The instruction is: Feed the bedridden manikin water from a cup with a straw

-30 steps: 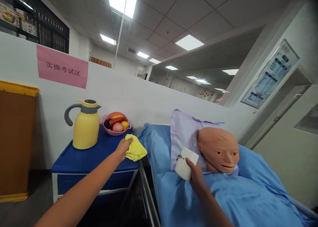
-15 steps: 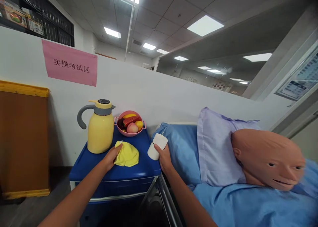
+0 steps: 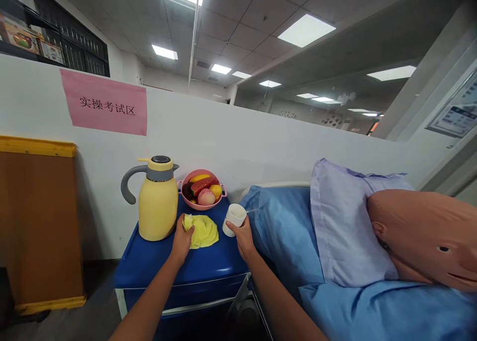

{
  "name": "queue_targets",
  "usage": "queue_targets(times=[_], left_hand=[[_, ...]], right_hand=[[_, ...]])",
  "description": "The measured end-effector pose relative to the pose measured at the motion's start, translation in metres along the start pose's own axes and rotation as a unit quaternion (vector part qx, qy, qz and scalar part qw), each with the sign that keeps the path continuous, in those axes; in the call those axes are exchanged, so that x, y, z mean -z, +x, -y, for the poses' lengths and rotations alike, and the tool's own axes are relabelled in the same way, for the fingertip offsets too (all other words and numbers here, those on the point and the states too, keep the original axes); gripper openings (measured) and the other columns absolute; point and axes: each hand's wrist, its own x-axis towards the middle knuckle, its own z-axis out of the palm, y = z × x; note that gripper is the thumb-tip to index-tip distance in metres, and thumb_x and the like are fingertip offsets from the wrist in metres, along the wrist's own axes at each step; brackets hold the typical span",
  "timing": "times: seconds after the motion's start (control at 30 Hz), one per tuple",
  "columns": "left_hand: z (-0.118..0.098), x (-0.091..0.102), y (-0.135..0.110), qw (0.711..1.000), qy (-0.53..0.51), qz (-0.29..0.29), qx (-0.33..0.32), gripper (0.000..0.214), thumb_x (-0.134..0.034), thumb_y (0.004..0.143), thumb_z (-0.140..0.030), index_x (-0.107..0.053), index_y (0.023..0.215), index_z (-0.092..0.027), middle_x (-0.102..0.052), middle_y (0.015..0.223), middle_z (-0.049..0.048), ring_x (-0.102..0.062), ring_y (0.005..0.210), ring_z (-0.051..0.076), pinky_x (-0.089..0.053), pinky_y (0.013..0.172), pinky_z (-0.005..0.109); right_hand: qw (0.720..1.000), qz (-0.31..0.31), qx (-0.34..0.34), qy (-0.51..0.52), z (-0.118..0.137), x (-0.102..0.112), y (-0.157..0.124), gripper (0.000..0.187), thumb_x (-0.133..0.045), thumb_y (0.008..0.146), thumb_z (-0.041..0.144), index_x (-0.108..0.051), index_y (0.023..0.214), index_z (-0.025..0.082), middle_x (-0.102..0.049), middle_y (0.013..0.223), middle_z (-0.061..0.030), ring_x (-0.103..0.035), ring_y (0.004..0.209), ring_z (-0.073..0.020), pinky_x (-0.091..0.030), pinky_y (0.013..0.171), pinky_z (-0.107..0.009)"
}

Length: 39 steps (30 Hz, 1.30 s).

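My left hand [image 3: 181, 239] rests on a crumpled yellow cloth [image 3: 203, 230] that lies on the blue bedside cabinet top [image 3: 179, 264], its fingers closed over the cloth's left edge. My right hand [image 3: 241, 235] grips a white cup [image 3: 234, 219], tilted and held at the cabinet's right edge, just in front of a pink bowl of fruit [image 3: 202, 189]. A yellow thermos jug [image 3: 158, 199] with a grey handle stands left of the cloth.
A training manikin's head [image 3: 428, 236] lies on a lilac pillow [image 3: 350, 221] in a bed with blue sheets [image 3: 372, 306] to the right. A white partition wall with a pink sign [image 3: 104, 102] runs behind. A brown and yellow cabinet [image 3: 35, 221] stands at left.
My left hand carried the yellow cloth from mid-air down onto the cabinet top. My right hand brought the white cup from near the manikin's head over to the cabinet. My view turned left.
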Motion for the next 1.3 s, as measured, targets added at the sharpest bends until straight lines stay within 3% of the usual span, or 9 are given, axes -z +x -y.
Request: queue_targets(times=[0.2,0.6,1.3], left_hand=[[0.0,-0.001,0.002,0.998,0.04,-0.021,-0.031,0.06,-0.06,0.079,-0.015,-0.046,0.137,-0.023,-0.048,0.15,0.0081,-0.043,0.14,0.024,-0.029,0.118,0.036],[0.012,-0.002,0.012,0.995,0.08,-0.029,-0.051,0.067,-0.058,0.074,-0.01,-0.047,0.138,-0.023,-0.053,0.144,0.0105,-0.051,0.132,0.027,-0.037,0.114,0.041],[0.009,-0.006,0.017,0.993,0.107,-0.016,-0.052,0.06,-0.054,0.072,-0.008,-0.054,0.131,-0.021,-0.06,0.132,0.0096,-0.058,0.118,0.024,-0.043,0.106,0.038]], right_hand=[[1.0,-0.02,0.004,0.007,-0.004,-0.007,0.003,0.067,-0.087,0.058,0.027,-0.06,0.119,0.024,-0.071,0.107,-0.0017,-0.064,0.096,-0.0204,-0.051,0.088,-0.036],[0.999,-0.034,0.017,0.003,-0.015,-0.02,0.008,0.073,-0.087,0.059,0.031,-0.058,0.125,0.023,-0.068,0.116,-0.004,-0.061,0.105,-0.0237,-0.048,0.095,-0.041],[0.998,-0.053,0.041,-0.018,-0.019,-0.015,0.012,0.074,-0.087,0.06,0.035,-0.057,0.126,0.022,-0.066,0.121,-0.0066,-0.061,0.109,-0.0257,-0.048,0.098,-0.042]])
